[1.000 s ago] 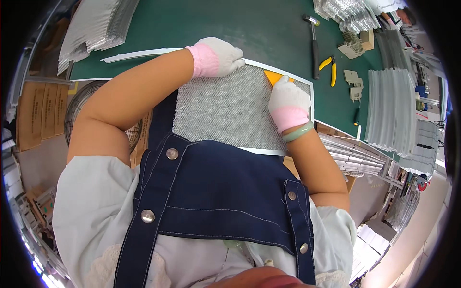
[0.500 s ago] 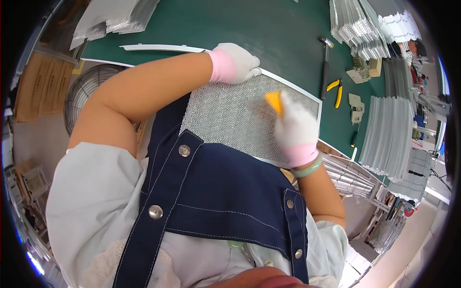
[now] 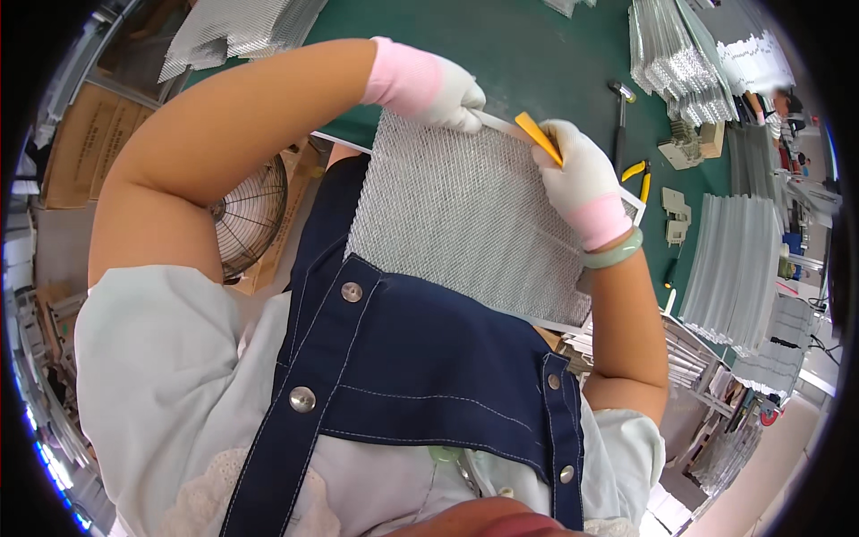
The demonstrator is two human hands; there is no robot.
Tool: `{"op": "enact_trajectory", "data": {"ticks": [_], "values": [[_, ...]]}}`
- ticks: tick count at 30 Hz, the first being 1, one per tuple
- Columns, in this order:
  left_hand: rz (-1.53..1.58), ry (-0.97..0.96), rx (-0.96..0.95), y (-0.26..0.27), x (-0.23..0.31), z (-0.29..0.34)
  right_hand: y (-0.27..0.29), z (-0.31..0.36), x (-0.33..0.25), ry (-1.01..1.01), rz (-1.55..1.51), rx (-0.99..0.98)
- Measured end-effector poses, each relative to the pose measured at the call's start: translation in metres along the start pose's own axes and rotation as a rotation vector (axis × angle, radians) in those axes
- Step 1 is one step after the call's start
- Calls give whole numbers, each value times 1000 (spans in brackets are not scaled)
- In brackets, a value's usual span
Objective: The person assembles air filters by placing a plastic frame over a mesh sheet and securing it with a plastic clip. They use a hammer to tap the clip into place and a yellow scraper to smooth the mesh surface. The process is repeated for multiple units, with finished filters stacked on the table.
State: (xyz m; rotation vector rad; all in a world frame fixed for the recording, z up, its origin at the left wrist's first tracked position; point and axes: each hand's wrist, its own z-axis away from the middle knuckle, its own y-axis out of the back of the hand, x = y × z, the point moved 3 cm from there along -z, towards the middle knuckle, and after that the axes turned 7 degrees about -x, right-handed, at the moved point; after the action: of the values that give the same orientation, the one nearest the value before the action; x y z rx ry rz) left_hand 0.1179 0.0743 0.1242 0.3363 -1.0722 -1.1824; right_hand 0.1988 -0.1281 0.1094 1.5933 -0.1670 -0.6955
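Head view: the yellow scraper (image 3: 540, 140), previously over the aluminium mesh panel (image 3: 465, 219), now meets its far edge, gripped by the right hand (image 3: 580, 174); the left hand (image 3: 437, 92) pinches that edge. Work apparently centres there, before the apron (image 3: 429, 358).

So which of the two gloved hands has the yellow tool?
The right hand, with the pale green bangle at its wrist, holds the yellow tool; the left hand grips the white strip instead.
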Motion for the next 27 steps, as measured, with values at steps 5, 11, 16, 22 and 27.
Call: {"op": "enact_trajectory", "data": {"ticks": [5, 11, 16, 22, 27], "values": [[-264, 12, 158, -17, 14, 7, 12, 0, -4, -191, -184, -254], [-270, -83, 280, -10, 15, 17, 54, -2, -2, -99, -480, 106], [-280, -88, 215, -2, 28, 16, 39, -44, 55, -317, 170, -88], [-236, -5, 180, 2, 24, 21, 44, -40, 1, -79, -75, -80], [-88, -85, 103, 6, 12, 25, 23, -16, -41, 54, 1, -206]]}}
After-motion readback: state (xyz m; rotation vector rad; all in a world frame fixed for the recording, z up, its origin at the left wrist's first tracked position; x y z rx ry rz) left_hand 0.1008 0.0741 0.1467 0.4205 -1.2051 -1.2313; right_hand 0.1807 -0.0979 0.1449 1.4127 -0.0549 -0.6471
